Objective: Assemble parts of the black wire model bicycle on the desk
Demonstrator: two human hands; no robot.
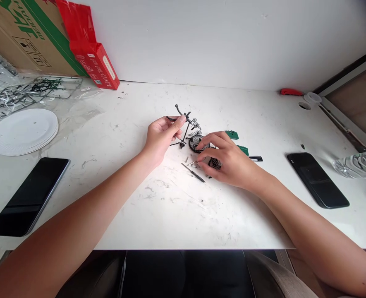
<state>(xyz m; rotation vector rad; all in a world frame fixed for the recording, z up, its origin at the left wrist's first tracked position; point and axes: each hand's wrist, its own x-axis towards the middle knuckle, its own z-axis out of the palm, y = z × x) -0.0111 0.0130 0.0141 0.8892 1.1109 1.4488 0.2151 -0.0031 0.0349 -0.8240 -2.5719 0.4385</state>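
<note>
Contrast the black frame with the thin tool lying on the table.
The black frame is branched with a curved end; the thin tool is straight. The frame is held in the left hand; the tool lies on the table. The frame looks larger overall than the tool. Both are partly black.

left phone: black rectangular glass-faced smartphone (29, 196), flat, screen up.
plates: stacked round white paper plates (24, 131), behind the left phone.
carton: brown cardboard box (3, 31) with green print, rear left.
packet: shiny red block-shaped packet (96, 66), beside the carton.
right phone: black round-cornered smartphone (317, 180), flat.
bottle: clear ribbed plastic bottle (359, 164), near the right phone.
</note>
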